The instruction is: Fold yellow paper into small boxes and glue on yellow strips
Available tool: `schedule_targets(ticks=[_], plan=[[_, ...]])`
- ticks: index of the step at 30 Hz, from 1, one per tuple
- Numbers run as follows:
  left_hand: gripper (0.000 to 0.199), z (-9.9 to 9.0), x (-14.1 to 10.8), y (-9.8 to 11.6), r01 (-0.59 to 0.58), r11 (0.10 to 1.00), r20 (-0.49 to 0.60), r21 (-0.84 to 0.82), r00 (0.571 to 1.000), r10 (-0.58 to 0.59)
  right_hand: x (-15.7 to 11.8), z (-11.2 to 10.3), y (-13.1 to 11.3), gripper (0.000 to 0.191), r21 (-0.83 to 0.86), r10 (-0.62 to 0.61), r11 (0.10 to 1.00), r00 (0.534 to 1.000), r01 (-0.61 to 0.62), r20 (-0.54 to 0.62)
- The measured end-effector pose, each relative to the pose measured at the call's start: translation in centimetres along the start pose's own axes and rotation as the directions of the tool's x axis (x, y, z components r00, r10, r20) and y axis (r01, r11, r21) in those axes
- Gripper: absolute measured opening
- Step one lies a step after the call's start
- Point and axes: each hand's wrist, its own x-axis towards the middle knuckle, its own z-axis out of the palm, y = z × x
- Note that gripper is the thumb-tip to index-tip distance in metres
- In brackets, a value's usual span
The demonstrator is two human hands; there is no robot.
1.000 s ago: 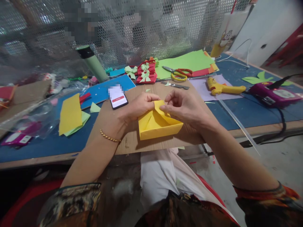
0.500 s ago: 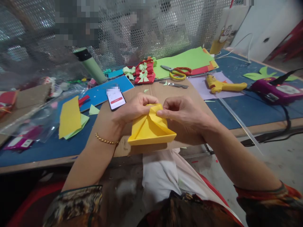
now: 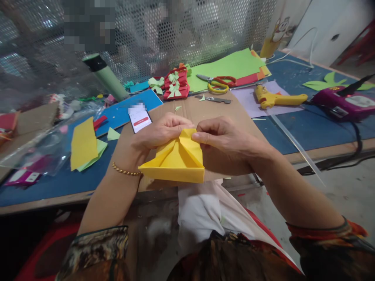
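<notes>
A folded yellow paper piece (image 3: 175,171), with a wide flat edge facing me and slanted creases meeting at its narrow far end, is held over the brown cardboard (image 3: 234,113). My left hand (image 3: 166,130) pinches its far left part, the fingertips partly hidden behind the paper. On the far right part, my right hand (image 3: 218,134) grips the paper between thumb and curled fingers. The two hands are close together at the narrow end.
Behind the cardboard lie scissors (image 3: 218,86), a knife blade (image 3: 215,99) and red paper pieces with green bows (image 3: 176,88). A phone (image 3: 140,119) and green bottle (image 3: 107,78) stand left; a yellow glue gun (image 3: 278,99) and purple device (image 3: 342,103) are right.
The wide near end of the yellow paper has swung to the left and tilted. Both hands have shifted slightly left with it, still holding the paper.
</notes>
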Motion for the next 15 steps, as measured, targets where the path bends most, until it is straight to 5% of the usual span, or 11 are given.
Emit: schedule_targets(ticks=[5, 9, 15], plan=[[0.050, -0.14, 0.21, 0.06, 0.006, 1.000, 0.011, 0.006, 1.000, -0.006, 0.10, -0.04, 0.34, 0.054, -0.007, 0.025, 1.000, 1.000, -0.025, -0.018], [0.032, -0.38, 0.23, 0.20, -0.008, 0.999, 0.094, 0.045, 0.996, 0.004, 0.08, 0.04, 0.15, 0.050, -0.020, 0.016, 1.000, 1.000, -0.016, -0.002], [0.026, -0.20, 0.02, 0.21, 0.002, 0.998, 0.036, 0.058, 0.999, -0.004, 0.08, 0.11, 0.03, 0.054, -0.036, 0.037, 0.999, 0.999, -0.037, -0.019]])
